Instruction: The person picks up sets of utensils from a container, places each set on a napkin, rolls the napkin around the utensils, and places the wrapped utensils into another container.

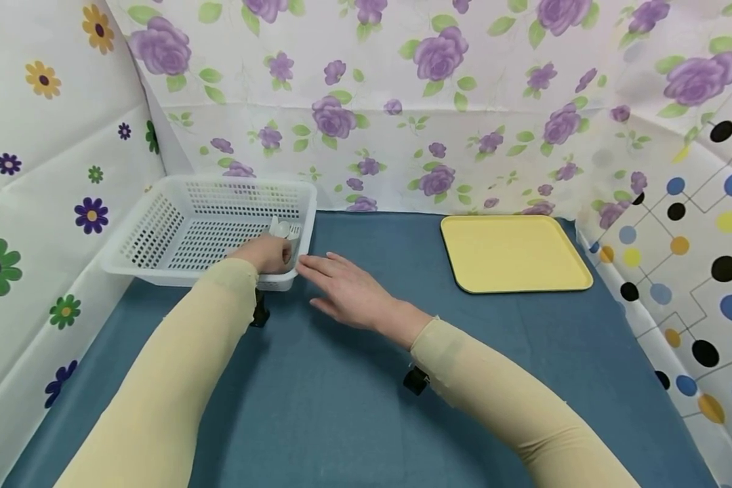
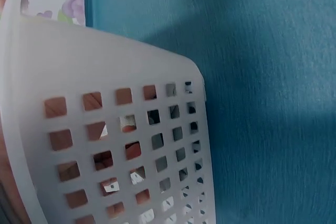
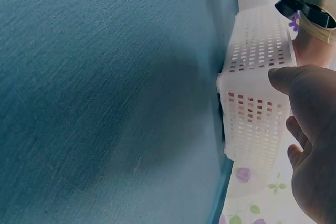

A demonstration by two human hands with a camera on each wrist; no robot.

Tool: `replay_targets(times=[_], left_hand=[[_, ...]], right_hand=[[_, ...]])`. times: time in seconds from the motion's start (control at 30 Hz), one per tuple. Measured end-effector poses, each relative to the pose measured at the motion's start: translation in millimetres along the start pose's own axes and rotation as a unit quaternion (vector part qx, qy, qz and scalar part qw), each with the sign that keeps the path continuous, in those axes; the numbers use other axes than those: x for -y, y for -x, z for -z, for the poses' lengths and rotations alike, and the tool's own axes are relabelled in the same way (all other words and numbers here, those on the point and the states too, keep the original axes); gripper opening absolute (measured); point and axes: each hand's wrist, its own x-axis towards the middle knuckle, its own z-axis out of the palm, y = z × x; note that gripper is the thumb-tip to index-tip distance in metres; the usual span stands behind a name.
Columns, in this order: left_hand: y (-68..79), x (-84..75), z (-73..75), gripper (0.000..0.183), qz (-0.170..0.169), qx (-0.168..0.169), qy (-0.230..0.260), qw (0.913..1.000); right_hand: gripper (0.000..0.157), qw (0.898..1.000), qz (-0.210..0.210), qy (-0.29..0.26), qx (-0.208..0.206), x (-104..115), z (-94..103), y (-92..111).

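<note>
In the head view, my left hand (image 1: 268, 253) reaches down inside the white plastic basket (image 1: 141, 254) at its near right corner, fingers curled. Just beyond it lie a white spoon (image 1: 282, 229) and a white fork (image 1: 294, 232) along the basket's right wall. Whether the fingers grip any of this cutlery I cannot tell. Through the square holes in the left wrist view, parts of the hand and white pieces show behind the basket wall (image 2: 105, 56). My right hand (image 1: 348, 288) has its fingers extended, fingertips at the basket's right rim.
A yellow rectangular tray (image 1: 515, 254) lies on the right of the blue tablecloth (image 1: 341, 420). Flowered sheeting (image 1: 390, 135) hangs behind the table, with patterned sheets on both sides. The basket stands at the back left, close to the sheeting.
</note>
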Motion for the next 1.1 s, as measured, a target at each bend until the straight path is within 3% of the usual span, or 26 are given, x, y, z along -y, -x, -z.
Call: replay_targets(times=[0.03, 0.27, 0.67, 1.1], left_hand=[[-4.4, 3.6, -1.7, 0.011, -0.014, -0.002, 0.006, 0.9999], [84.7, -81.6, 39.5, 0.014, -0.020, 0.009, 0.003, 0.9997], [74.7, -79.9, 43.0, 0.007, -0.047, 0.043, 0.036, 0.9973], [88.0, -83.8, 49.5, 0.004, -0.045, 0.024, 0.047, 0.9976]], right_hand=[[0.070, 1.000, 0.000, 0.001, 0.000, 0, 0.2, 0], [0.070, 1.000, -0.004, -0.006, 0.001, -1, 0.9, 3], [0.070, 1.000, -0.004, -0.004, -0.001, -7, 0.5, 7], [0.070, 1.000, -0.001, 0.012, -0.005, -9, -0.3, 7]])
